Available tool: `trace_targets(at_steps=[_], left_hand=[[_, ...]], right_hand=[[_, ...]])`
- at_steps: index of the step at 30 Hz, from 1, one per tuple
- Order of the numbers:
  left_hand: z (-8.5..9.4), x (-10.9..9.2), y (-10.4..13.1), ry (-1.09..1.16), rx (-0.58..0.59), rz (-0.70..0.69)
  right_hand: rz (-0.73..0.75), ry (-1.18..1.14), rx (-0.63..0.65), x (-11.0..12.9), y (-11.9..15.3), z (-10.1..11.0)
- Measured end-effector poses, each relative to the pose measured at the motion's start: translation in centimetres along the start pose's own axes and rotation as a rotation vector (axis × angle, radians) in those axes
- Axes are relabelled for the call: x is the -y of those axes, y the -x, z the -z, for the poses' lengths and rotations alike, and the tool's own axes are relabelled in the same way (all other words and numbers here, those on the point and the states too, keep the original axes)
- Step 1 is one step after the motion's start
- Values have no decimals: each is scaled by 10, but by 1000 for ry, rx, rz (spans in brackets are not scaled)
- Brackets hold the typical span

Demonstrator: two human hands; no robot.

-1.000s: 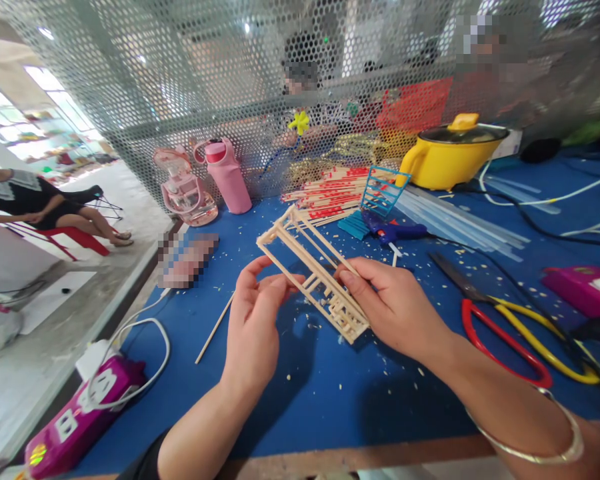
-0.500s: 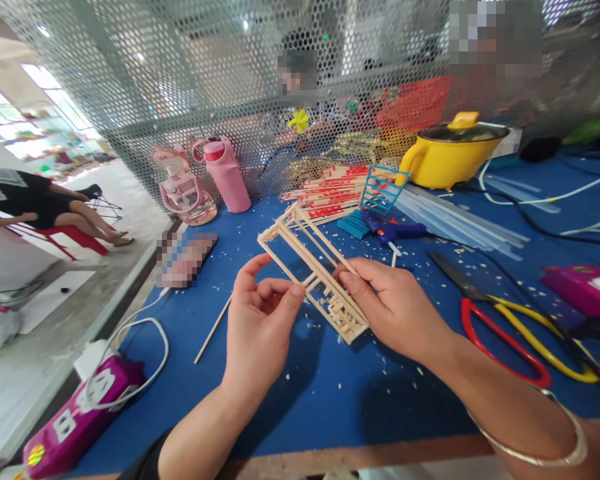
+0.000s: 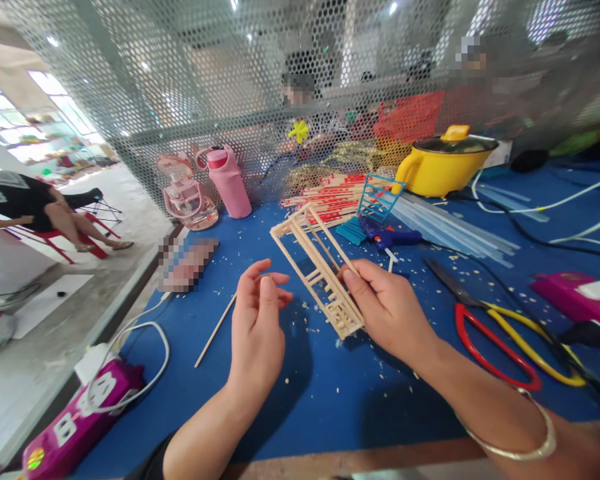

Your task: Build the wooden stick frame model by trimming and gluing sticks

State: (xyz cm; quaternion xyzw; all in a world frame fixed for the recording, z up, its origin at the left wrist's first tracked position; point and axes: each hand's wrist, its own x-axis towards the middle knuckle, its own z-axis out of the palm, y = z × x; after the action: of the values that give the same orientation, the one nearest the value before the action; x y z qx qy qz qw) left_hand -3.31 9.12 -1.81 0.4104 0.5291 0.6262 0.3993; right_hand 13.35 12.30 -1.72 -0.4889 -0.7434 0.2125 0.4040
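Note:
A small frame model of pale wooden sticks [image 3: 311, 263] is held tilted above the blue table, its long bars running from upper left to lower right. Short crosspieces fill its lower end. My right hand [image 3: 387, 297] grips it along the right side, thumb on top. To the left of the model, my left hand [image 3: 260, 313] is apart from it, fingers loosely spread with nothing in them. A single wooden stick [image 3: 215, 333] lies on the table beside the left hand, its upper end hidden behind that hand.
Red-tipped sticks [image 3: 325, 200], a small blue rack [image 3: 380, 197], a blue glue gun [image 3: 393, 235] and clear glue sticks [image 3: 455, 227] lie behind. Scissors [image 3: 500, 313] are right, near a yellow pot [image 3: 445, 163]. A pink bottle [image 3: 230, 183] and purple power strip [image 3: 85, 413] stand left.
My left hand has let go of the stick model and drawn back to the left, its fingers opening. The right hand still holds the model, now slightly more upright.

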Motion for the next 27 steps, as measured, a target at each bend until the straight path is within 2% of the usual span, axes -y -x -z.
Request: trace_targets(at_steps=[2, 6, 11, 13, 16, 17, 19, 21, 23, 25, 27], left_hand=[[-1, 3, 1, -31, 63, 36], [-8, 7, 4, -8, 374, 143], [-10, 5, 2, 217, 420, 186], [-4, 0, -5, 228, 472, 180], [13, -11, -25, 77, 627, 168], [20, -17, -33, -5, 691, 155], [32, -28, -50, -155, 744, 94], [40, -39, -67, -394, 800, -16], [42, -48, -80, -678, 825, -150], [40, -51, -89, -926, 817, -254], [34, -49, -94, -1071, 802, -317]], right_hand=[[-36, -45, -45, -1, 2, -4], [-97, -174, -72, 0, 9, -15], [-33, -322, 81, 5, 17, -22], [0, -348, 141, 5, 19, -22], [19, -371, 177, 1, 20, -19], [10, -373, 163, -2, 19, -16], [-21, -351, 87, -11, 13, -7], [-44, -254, 8, -21, 2, 9], [-57, -53, -2, -34, -14, 30], [-57, 285, 65, -50, -33, 51], [-60, 733, 97, -67, -50, 65]])
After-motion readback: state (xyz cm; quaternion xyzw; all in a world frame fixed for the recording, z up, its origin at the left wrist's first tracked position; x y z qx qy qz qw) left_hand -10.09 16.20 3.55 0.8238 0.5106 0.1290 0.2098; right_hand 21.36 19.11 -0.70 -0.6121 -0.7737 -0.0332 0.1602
